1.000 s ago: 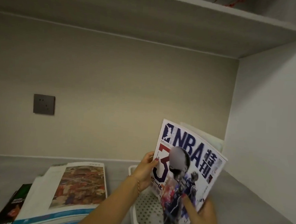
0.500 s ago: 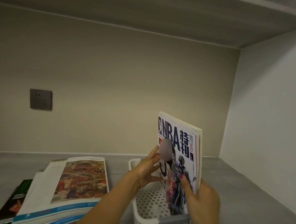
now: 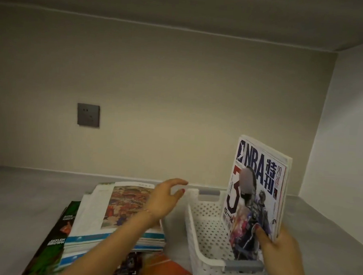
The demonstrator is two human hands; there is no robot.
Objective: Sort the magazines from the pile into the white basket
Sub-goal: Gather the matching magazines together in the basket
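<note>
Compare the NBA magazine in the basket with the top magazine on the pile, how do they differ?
The NBA magazine stands upright in the white basket, gripped by the right hand; the top magazine lies flat on the pile, untouched. The NBA cover shows basketball players and bold lettering; the top magazine's shows a painting-like scene. Both are face-up glossy covers.

A single head-worn view looks forward and slightly down into a recessed nook, facing the back wall squarely. It sits close above the desk, whose near edge falls below the picture; the right side wall crowds in.
</note>
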